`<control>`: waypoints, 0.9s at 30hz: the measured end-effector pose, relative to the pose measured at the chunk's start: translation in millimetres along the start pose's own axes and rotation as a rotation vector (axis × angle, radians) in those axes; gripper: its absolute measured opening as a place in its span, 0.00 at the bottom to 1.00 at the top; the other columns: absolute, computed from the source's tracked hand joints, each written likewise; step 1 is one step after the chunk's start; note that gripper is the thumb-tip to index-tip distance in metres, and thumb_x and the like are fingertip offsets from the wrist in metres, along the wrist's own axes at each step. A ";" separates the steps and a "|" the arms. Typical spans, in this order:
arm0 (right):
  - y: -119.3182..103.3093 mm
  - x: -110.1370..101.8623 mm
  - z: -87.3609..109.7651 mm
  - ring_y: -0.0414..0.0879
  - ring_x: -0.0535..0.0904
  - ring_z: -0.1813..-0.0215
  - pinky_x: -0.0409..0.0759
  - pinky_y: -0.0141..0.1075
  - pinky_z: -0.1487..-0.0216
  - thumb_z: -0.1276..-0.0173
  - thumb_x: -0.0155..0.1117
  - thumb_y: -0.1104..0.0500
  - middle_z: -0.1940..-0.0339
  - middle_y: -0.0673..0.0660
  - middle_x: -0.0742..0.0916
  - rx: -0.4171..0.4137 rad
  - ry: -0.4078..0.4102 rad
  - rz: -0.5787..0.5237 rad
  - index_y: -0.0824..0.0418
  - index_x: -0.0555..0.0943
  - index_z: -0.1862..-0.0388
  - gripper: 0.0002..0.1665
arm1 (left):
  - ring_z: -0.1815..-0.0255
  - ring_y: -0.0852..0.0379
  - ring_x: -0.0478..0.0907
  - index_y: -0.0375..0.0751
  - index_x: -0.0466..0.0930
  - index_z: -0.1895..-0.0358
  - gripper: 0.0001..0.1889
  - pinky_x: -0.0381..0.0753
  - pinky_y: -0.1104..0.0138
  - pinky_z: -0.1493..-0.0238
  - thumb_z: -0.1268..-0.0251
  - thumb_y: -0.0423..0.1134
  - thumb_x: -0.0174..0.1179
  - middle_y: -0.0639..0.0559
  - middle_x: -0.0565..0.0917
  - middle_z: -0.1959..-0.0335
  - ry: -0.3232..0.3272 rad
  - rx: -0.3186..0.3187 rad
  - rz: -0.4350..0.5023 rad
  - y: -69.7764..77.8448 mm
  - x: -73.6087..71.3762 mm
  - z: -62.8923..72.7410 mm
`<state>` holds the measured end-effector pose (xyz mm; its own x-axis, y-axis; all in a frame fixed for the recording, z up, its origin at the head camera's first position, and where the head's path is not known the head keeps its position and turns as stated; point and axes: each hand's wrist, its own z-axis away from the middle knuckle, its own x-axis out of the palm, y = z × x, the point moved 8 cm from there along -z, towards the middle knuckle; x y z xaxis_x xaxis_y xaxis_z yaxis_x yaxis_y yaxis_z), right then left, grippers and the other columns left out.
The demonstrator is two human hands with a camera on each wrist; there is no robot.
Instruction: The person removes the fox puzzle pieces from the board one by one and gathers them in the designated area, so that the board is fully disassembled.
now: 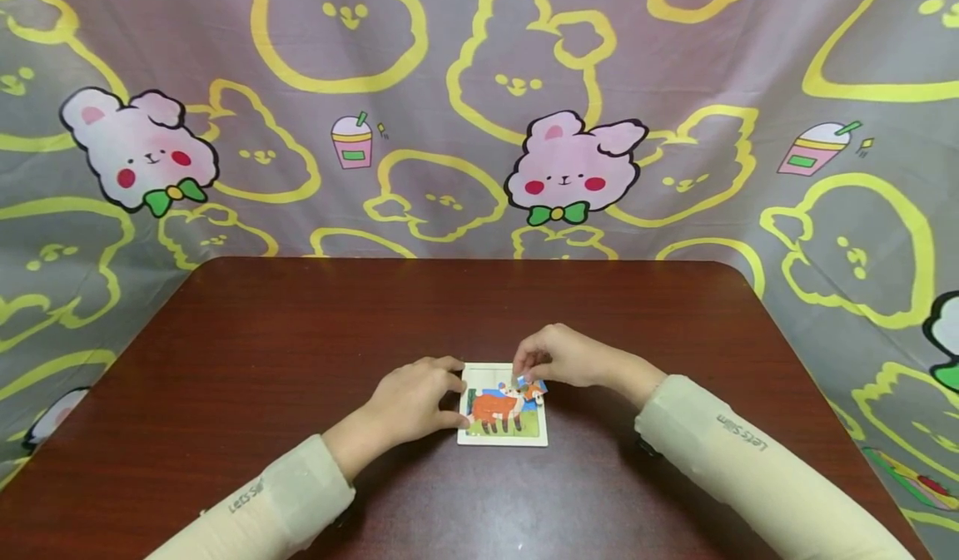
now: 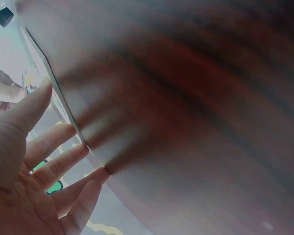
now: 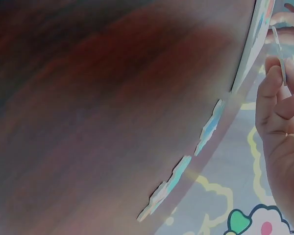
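A flat puzzle board (image 1: 502, 441) with a pale frame lies on the table, its picture showing an orange fox-like animal on grass. My left hand (image 1: 412, 395) rests along the board's left edge, thumb low and fingers higher up. In the left wrist view these fingers (image 2: 63, 164) are spread and fairly straight, their tips right at the edge. Over the board's right side, my right hand (image 1: 571, 356) pinches a puzzle piece (image 1: 535, 391) printed with an orange and white face. The right wrist view shows that piece (image 3: 280, 56) edge-on between thumb and fingers.
Beyond the board, loose puzzle pieces (image 3: 210, 126) lie on the dark red-brown table (image 1: 300, 319) in the right wrist view; the right hand hides them in the head view. A patterned cloth (image 1: 449, 127) hangs behind the table and along its sides.
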<state>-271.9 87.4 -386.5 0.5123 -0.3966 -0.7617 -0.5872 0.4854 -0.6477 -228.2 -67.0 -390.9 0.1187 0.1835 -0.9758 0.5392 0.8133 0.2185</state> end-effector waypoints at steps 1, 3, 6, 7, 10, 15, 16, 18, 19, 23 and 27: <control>0.4 -1.2 0.9 0.32 0.81 0.64 0.81 0.30 0.57 0.36 0.69 0.65 0.69 0.48 0.89 0.000 0.006 0.003 0.58 0.87 0.64 0.03 | 0.44 0.46 0.82 0.48 0.89 0.53 0.22 0.82 0.51 0.50 0.49 0.56 0.74 0.48 0.82 0.40 -0.001 -0.001 0.003 0.0 -0.1 0.1; 1.4 -3.3 2.8 0.32 0.81 0.64 0.81 0.30 0.57 0.36 0.69 0.65 0.68 0.47 0.89 -0.002 0.014 0.011 0.59 0.87 0.64 0.03 | 0.43 0.46 0.81 0.47 0.89 0.53 0.23 0.82 0.51 0.50 0.49 0.56 0.74 0.48 0.82 0.40 -0.005 -0.005 0.011 -0.1 0.0 0.2; 2.7 -6.5 5.9 0.32 0.81 0.64 0.81 0.30 0.57 0.35 0.69 0.64 0.68 0.47 0.89 0.002 0.025 0.019 0.59 0.87 0.63 0.03 | 0.43 0.46 0.81 0.47 0.89 0.52 0.23 0.82 0.50 0.49 0.49 0.56 0.74 0.48 0.82 0.40 -0.005 -0.009 0.011 -0.3 0.1 0.3; 3.1 -7.6 7.0 0.32 0.81 0.64 0.81 0.30 0.57 0.35 0.69 0.64 0.68 0.47 0.89 0.004 0.028 0.021 0.59 0.88 0.63 0.03 | 0.43 0.46 0.81 0.47 0.89 0.52 0.23 0.82 0.51 0.49 0.49 0.56 0.74 0.48 0.82 0.40 -0.002 -0.009 0.008 -0.5 0.2 0.3; 5.0 -10.5 10.8 0.31 0.80 0.65 0.81 0.30 0.58 0.35 0.69 0.64 0.68 0.47 0.89 0.005 0.036 0.025 0.59 0.88 0.63 0.03 | 0.43 0.46 0.82 0.49 0.89 0.53 0.22 0.82 0.51 0.50 0.50 0.56 0.75 0.49 0.82 0.40 0.007 -0.006 -0.001 -0.7 0.5 0.1; 8.0 -15.0 17.5 0.32 0.80 0.66 0.81 0.30 0.59 0.35 0.68 0.64 0.68 0.47 0.89 0.008 0.048 0.023 0.60 0.88 0.63 0.04 | 0.44 0.46 0.82 0.50 0.89 0.54 0.22 0.82 0.51 0.52 0.51 0.56 0.75 0.50 0.82 0.41 0.014 -0.002 0.004 -0.7 0.6 0.2; 8.6 -15.8 19.0 0.32 0.80 0.66 0.81 0.30 0.60 0.34 0.68 0.64 0.68 0.47 0.89 0.008 0.050 0.022 0.60 0.88 0.63 0.04 | 0.44 0.45 0.82 0.49 0.89 0.54 0.22 0.82 0.51 0.52 0.51 0.56 0.75 0.50 0.82 0.41 0.014 -0.003 0.004 -0.8 0.6 0.2; 9.7 -18.3 22.0 0.33 0.80 0.65 0.81 0.31 0.59 0.34 0.68 0.64 0.67 0.47 0.89 0.017 0.057 0.021 0.60 0.88 0.62 0.04 | 0.44 0.46 0.82 0.49 0.89 0.53 0.22 0.82 0.51 0.52 0.51 0.56 0.75 0.50 0.82 0.40 0.012 -0.005 0.003 -1.0 0.5 0.2; 10.5 -19.6 23.7 0.33 0.80 0.65 0.81 0.31 0.59 0.34 0.68 0.64 0.67 0.47 0.89 0.026 0.062 0.018 0.60 0.88 0.62 0.04 | 0.44 0.46 0.82 0.49 0.89 0.53 0.22 0.82 0.50 0.52 0.51 0.56 0.75 0.50 0.82 0.40 0.012 -0.006 0.003 -1.0 0.7 0.2; 14.9 -24.2 30.6 0.35 0.80 0.65 0.81 0.32 0.59 0.35 0.69 0.64 0.68 0.48 0.89 0.047 0.082 0.008 0.60 0.88 0.62 0.04 | 0.42 0.45 0.81 0.49 0.89 0.53 0.22 0.82 0.50 0.51 0.50 0.56 0.75 0.50 0.82 0.40 0.009 -0.011 0.004 -0.9 0.7 0.0; 20.0 -28.8 37.5 0.36 0.80 0.65 0.82 0.33 0.59 0.36 0.69 0.64 0.67 0.48 0.89 0.053 0.101 -0.003 0.60 0.88 0.62 0.04 | 0.43 0.45 0.81 0.48 0.89 0.54 0.22 0.82 0.50 0.51 0.50 0.55 0.75 0.49 0.82 0.40 0.008 -0.008 0.008 -0.6 0.3 0.3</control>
<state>-275.0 137.7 -376.9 0.4463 -0.4733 -0.7595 -0.5508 0.5236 -0.6500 -228.2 -67.5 -391.4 0.1165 0.1948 -0.9739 0.5315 0.8161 0.2269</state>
